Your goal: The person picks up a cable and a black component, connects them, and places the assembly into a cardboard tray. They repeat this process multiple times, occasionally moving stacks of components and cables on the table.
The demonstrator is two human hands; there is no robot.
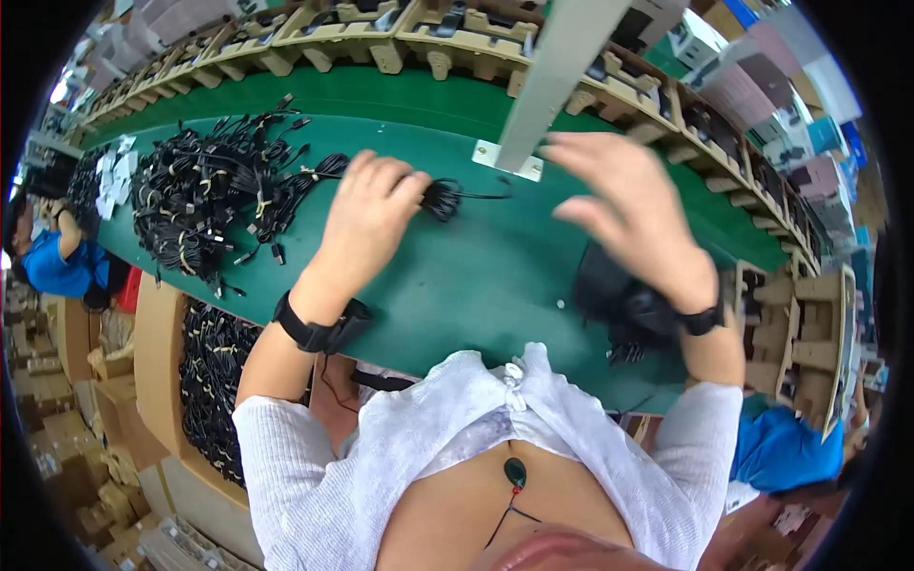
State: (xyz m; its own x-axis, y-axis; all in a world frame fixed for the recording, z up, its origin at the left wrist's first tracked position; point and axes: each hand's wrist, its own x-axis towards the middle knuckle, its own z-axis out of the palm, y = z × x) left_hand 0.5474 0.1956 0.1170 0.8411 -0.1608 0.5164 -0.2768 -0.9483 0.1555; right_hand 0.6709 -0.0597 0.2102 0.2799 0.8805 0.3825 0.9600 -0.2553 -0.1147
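My left hand (373, 211) is over the green tabletop with its fingers curled down on a coiled black cable (442, 202). The coil shows beside my thumb, and a thin loose end runs from it to the right. Another bundle of black cable shows just left of my fingers. My right hand (624, 195) is raised near the foot of a pale metal post (562, 76), thumb and fingers apart, holding nothing; it is somewhat blurred. Below its wrist lies a dark black item (602, 284), partly hidden by the forearm, whose kind I cannot make out.
A large heap of tied black cables (205, 190) covers the left of the green table (447, 314). A cardboard box (160, 366) full of cables stands below it. Brown moulded trays (343, 43) line the far edge. Co-workers in blue (67, 262) are at both sides.
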